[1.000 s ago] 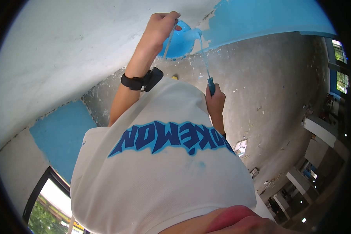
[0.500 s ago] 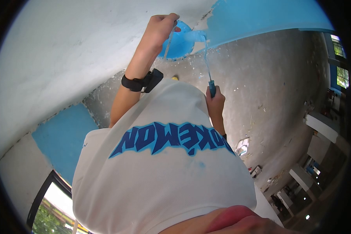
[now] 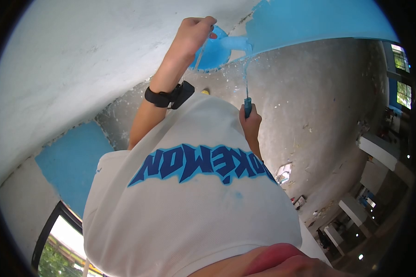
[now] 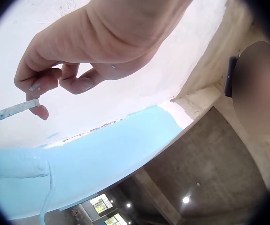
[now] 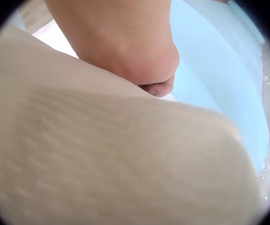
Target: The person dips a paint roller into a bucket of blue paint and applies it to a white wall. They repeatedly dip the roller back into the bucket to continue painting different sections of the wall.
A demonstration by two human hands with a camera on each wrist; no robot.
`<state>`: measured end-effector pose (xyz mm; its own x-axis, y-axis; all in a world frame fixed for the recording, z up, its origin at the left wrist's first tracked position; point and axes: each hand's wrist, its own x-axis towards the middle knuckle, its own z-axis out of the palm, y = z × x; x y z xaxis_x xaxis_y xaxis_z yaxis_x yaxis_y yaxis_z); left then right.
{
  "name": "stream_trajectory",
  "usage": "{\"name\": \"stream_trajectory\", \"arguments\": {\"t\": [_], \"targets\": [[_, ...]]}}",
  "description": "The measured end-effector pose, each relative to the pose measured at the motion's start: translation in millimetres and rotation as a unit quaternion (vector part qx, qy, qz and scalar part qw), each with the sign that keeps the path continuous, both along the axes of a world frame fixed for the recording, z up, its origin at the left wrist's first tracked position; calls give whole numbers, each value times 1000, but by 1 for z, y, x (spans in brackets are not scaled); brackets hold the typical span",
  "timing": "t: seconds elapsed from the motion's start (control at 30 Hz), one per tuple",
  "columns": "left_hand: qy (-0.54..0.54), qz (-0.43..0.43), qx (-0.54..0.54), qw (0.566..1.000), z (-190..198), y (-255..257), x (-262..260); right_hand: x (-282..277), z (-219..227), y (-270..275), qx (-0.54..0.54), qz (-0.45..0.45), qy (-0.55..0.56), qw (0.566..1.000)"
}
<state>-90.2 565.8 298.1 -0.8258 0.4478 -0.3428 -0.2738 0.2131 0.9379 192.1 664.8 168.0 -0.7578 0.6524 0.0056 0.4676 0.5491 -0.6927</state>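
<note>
1. I find the roller [image 3: 236,43] ahead of the person; in the head view its sleeve overlaps one edge of the bucket [image 3: 212,68]. If they touch, I cannot tell.
2. The right hand [image 3: 251,121] is closed around the blue handle [image 3: 247,107]. In the right wrist view the shirt [image 5: 125,154] hides much of it.
3. The left hand [image 3: 195,34] has its fingers curled and pinches a pale strip [image 4: 8,112]. I cannot see if this strip belongs to the bucket.
4. I judge the roller light, but heavier at the wet sleeve. The sleeve should be soft and slippery, the thin rod stiff; nothing seems fragile. The handle is the right place to hold.
5. The left fingers [image 4: 35,87] carry paint spots, so the strip may slip; a firm pinch is safer.
</note>
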Motion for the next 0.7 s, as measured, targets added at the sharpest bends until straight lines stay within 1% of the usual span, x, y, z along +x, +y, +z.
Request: {"name": "stream_trajectory", "arguments": {"t": [0.07,0.17,0.23,0.27,0.33,0.47,0.53,0.63,0.7], "targets": [[2,4,1,1000,0,0,0,4,-2,-4,-11,7,-1,1000],[6,5,-3,1000,-1,1,-1,4,-6,-7,20,-3,-5,1000],[1,6,-8,1000,-1,1,1,5,-7,-4,5,27,-13,1000],[1,4,-3,1000,-2,1,1,7,-7,-5,4,28,-14,999],[4,2,3,1000,-1,-2,0,5,-4,-13,27,8,-30,999],[3,2,-7,1000,1,-5,1,6,-5,-13,-3,15,-28,999],[7,-1,-8,1000,1,-6,-1,3,-3,-17,11,-11,-20,1000],[-9,-7,-14,1000,2,-10,2,5,-1,-18,-1,12,-24,1000],[9,-1,-4,1000,0,-9,3,7,-3,-22,9,3,-19,1000]]}}
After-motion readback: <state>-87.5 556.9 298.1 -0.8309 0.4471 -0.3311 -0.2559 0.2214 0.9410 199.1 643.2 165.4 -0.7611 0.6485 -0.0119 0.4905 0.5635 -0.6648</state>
